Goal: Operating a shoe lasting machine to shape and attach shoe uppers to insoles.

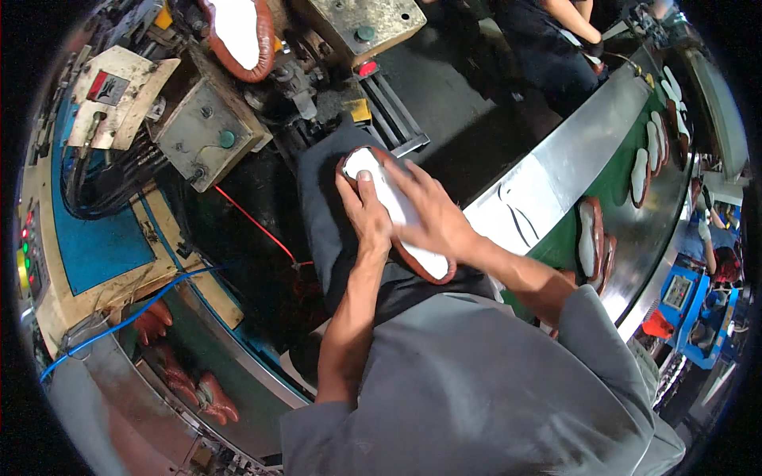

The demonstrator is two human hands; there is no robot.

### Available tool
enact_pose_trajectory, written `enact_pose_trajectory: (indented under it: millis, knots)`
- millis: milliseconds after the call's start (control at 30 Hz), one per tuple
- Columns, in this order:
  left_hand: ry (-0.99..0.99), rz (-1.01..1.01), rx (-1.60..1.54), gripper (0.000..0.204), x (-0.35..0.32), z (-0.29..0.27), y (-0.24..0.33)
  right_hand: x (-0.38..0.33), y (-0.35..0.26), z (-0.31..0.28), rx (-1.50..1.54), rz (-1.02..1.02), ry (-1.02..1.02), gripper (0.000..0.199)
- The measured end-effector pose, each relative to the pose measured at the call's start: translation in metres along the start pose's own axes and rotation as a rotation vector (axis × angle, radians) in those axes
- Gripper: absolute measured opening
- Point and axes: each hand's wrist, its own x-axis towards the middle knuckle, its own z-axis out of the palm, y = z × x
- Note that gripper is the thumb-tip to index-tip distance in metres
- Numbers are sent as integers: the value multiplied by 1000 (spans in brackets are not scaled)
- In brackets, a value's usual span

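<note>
Across my lap lies a brown leather shoe [431, 264], its white insole side facing up and a brown rim folded round it. My left hand [367, 213] grips the shoe's left side, with the thumb pressed on the white face and the fingers round the edge. Over the upper right part of the shoe is my right hand [435, 213], slightly blurred, its fingers stretched out toward the far rim. Whether its palm touches the insole I cannot tell.
A machine with metal blocks [208, 131] stands ahead left, another brown shoe [240, 40] mounted on it. On my right, a green conveyor [567, 230] carries several similar shoes [589, 238]. Brown uppers [213, 397] lie lower left. Another person [556, 55] works at far right.
</note>
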Motion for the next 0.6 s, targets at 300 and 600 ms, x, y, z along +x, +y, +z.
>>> enact_pose_trajectory:
  millis: [300, 600]
  knots:
    - [-40, 323, 497, 31, 65, -35, 31, -51, -7, -9, -396, -176, -72, 81]
    - [-54, 355, 702, 29, 69, -52, 32, -44, -8, -17, -379, -284, -96, 73]
